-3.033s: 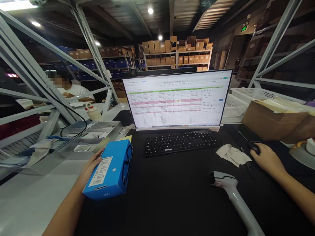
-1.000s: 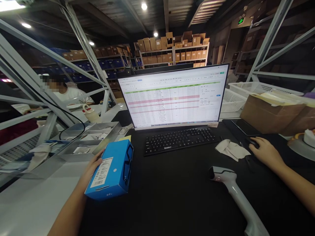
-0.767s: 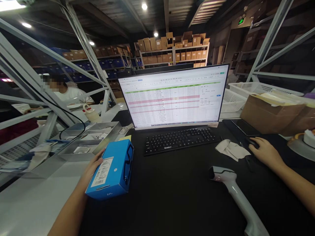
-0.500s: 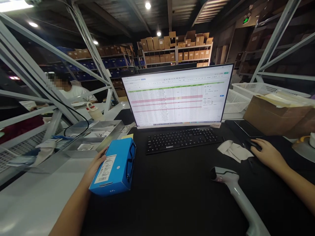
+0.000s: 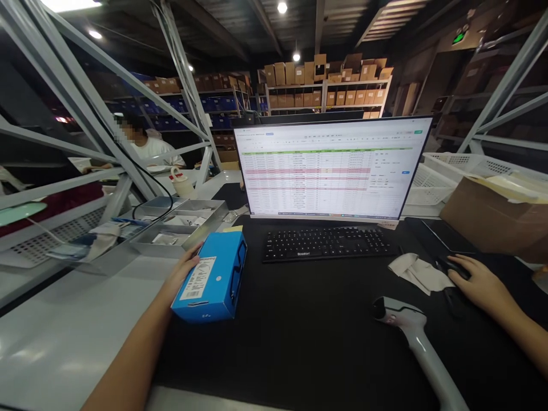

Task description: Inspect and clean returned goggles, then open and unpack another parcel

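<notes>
My left hand (image 5: 182,274) grips the left side of a blue box (image 5: 213,276) with a white label, which lies on the black desk mat (image 5: 308,331). My right hand (image 5: 482,284) rests curled over a black mouse (image 5: 454,266) at the right. Between them lies a grey barcode scanner (image 5: 411,337) with its head toward the keyboard. A black keyboard (image 5: 327,244) sits in front of a wide monitor (image 5: 329,168) showing a spreadsheet. A crumpled cloth (image 5: 417,272) lies just left of the mouse.
A metal tray (image 5: 180,228) with small parts stands left of the monitor. A cardboard box (image 5: 492,217) and white baskets (image 5: 432,182) are at the right. Grey rack struts (image 5: 94,114) cross the left side. Another person (image 5: 148,148) sits behind them. Shelves of cartons fill the back.
The view has shifted to the left, so everything sits further right in the frame. Both hands keep their places on the blue box and the mouse.
</notes>
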A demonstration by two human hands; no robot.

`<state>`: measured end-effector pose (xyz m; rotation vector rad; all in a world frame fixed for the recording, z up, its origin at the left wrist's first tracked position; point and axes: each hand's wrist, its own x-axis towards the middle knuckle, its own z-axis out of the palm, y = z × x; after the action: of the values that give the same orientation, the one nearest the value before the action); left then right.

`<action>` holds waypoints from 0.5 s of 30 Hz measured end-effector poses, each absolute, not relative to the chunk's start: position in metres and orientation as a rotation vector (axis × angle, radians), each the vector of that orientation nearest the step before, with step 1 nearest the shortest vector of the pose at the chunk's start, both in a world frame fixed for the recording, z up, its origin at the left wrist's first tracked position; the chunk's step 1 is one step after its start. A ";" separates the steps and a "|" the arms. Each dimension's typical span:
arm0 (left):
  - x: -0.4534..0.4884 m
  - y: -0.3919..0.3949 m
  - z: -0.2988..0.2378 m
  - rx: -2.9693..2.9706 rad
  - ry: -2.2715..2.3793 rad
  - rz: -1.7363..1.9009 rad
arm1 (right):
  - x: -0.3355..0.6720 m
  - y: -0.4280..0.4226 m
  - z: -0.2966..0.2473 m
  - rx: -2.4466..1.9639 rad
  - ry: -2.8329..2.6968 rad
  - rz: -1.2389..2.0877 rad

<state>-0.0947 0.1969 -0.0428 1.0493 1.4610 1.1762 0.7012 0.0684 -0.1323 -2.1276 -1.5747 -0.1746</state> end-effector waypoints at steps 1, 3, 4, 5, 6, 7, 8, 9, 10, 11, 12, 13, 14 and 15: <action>-0.094 0.196 -0.042 1.045 1.455 1.180 | 0.701 0.068 -0.132 -2.128 -1.577 -0.170; -0.093 0.196 -0.042 1.034 1.443 1.190 | 0.702 0.069 -0.132 -2.124 -1.585 -0.167; -0.093 0.195 -0.042 1.029 1.437 1.197 | 0.702 0.069 -0.132 -2.121 -1.590 -0.167; -0.094 0.195 -0.043 1.025 1.434 1.201 | 0.703 0.069 -0.132 -2.118 -1.596 -0.167; -0.095 0.196 -0.044 1.026 1.427 1.198 | 0.703 0.069 -0.133 -2.118 -1.593 -0.171; -0.096 0.196 -0.046 1.032 1.419 1.193 | 0.703 0.069 -0.133 -2.119 -1.591 -0.171; -0.097 0.197 -0.047 1.039 1.413 1.189 | 0.704 0.069 -0.133 -2.119 -1.597 -0.167; -0.098 0.197 -0.048 1.044 1.409 1.191 | 0.704 0.070 -0.133 -2.120 -1.602 -0.163; -0.098 0.197 -0.049 1.045 1.408 1.193 | 0.704 0.070 -0.133 -2.123 -1.599 -0.162; -0.099 0.197 -0.049 1.046 1.411 1.192 | 0.704 0.070 -0.133 -2.128 -1.593 -0.162; -0.098 0.197 -0.048 1.044 1.417 1.187 | 0.704 0.070 -0.133 -2.133 -1.593 -0.159; -0.097 0.196 -0.046 1.039 1.425 1.180 | 0.704 0.069 -0.133 -2.137 -1.595 -0.155; -0.095 0.195 -0.045 1.029 1.434 1.171 | 0.704 0.069 -0.133 -2.139 -1.592 -0.156; -0.093 0.195 -0.042 1.014 1.444 1.166 | 0.704 0.068 -0.133 -2.137 -1.596 -0.154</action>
<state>-0.0930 0.1945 -0.0423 1.0136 1.4444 1.1658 0.7039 0.0684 -0.1325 -2.1372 -1.5963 -0.1541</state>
